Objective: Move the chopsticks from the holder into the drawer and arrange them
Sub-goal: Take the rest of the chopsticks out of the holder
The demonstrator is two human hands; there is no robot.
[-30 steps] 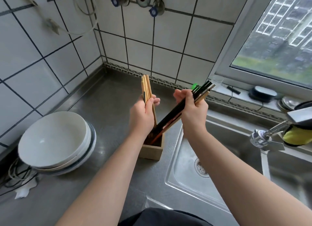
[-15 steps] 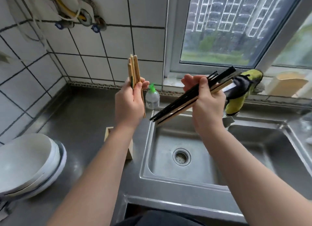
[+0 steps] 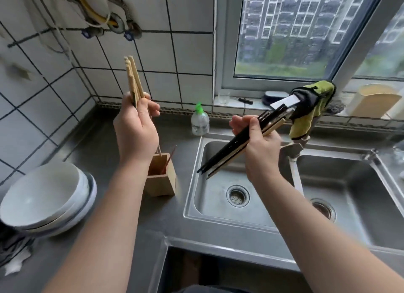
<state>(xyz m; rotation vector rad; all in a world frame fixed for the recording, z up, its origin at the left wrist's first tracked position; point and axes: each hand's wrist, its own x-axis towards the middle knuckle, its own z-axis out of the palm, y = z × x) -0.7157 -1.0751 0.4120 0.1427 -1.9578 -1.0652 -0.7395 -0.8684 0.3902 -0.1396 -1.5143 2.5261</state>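
Two bundles: I see them held above the counter (image 3: 102, 146), centre of frame.
Left hand (image 3: 136, 128): fingers curled tight round pale wooden chopsticks (image 3: 133, 78), held near upright, ends toward the upper left.
Right hand (image 3: 260, 148): fingers clamped on dark chopsticks (image 3: 229, 149), slanting down-left over the sink (image 3: 218, 219).
Holder (image 3: 161, 181): wooden box on the counter, just below the left wrist, with a red stick (image 3: 171, 158) inside.
Bowls (image 3: 43, 196): stacked, lower left.

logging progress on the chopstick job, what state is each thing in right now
left hand: grips pale chopsticks, upright
right hand: grips dark chopsticks, slanted above the sink
holder: upright, a red stick inside
bowls: stacked
pump bottle: upright
cloth: draped over the tap
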